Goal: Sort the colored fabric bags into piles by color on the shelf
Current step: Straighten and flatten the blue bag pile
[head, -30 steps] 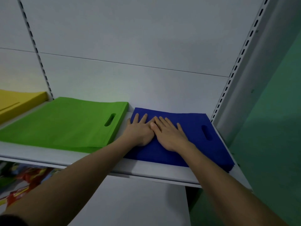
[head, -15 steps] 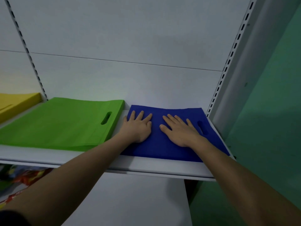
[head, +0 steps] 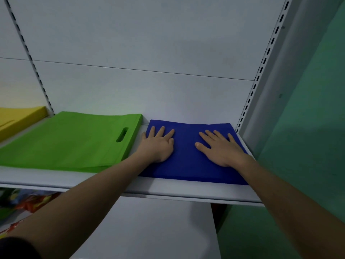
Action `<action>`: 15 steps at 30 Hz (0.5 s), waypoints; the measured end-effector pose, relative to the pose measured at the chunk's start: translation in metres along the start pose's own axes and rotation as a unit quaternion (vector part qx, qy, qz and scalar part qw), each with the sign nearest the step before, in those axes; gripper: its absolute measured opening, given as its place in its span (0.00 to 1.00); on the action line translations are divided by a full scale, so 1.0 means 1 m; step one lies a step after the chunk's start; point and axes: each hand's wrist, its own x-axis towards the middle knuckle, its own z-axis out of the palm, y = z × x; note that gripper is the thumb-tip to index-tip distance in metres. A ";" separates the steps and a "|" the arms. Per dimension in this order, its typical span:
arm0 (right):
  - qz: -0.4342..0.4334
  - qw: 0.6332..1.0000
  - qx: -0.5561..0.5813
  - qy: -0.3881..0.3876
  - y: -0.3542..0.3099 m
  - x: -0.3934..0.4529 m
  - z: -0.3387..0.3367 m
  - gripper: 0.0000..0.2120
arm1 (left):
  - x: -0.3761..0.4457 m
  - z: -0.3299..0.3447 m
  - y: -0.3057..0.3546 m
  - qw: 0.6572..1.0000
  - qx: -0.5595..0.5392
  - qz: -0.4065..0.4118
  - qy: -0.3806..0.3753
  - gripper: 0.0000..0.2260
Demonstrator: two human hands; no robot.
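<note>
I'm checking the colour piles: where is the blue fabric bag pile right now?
The blue fabric bag pile lies at the shelf's right end, beside the green fabric bag pile, under both flat hands, left hand and right hand.

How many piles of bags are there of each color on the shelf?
Yellow pile: 1
Green pile: 1
Blue pile: 1, with both hands, left and right, flat on it
Total: 3 piles
</note>
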 end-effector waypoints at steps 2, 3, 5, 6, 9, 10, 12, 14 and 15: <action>-0.002 1.000 -0.004 0.001 -0.001 0.001 0.001 0.33 | 0.000 0.000 0.000 1.000 0.001 0.000 0.002 0.24; -0.002 1.000 -0.008 0.003 0.000 0.000 0.001 0.33 | -0.001 0.000 0.000 1.000 0.002 0.001 0.002 0.24; 0.004 1.000 -0.016 0.007 0.006 -0.001 -0.001 0.34 | -0.001 0.001 0.000 1.000 0.000 0.001 0.003 0.24; 0.012 1.000 -0.020 0.007 0.011 -0.002 -0.002 0.34 | 0.000 0.001 0.001 1.000 -0.001 0.001 0.003 0.24; 0.034 0.999 -0.020 -0.005 0.025 -0.005 -0.005 0.36 | 0.000 0.000 0.000 1.000 -0.003 -0.001 0.003 0.24; 0.034 0.999 -0.009 -0.009 0.028 -0.005 -0.005 0.36 | 0.000 0.000 -0.001 1.000 -0.003 0.000 0.001 0.24; 0.028 0.999 0.013 -0.008 0.030 -0.005 -0.005 0.36 | -0.001 0.000 0.001 1.000 -0.001 0.003 -0.001 0.24; 0.025 0.999 0.021 -0.004 0.030 -0.004 -0.004 0.36 | -0.001 -0.001 0.001 1.000 0.001 0.002 -0.001 0.24; 0.024 0.999 0.021 -0.002 0.029 -0.004 -0.004 0.35 | 0.000 0.000 0.000 1.000 0.002 0.000 -0.001 0.24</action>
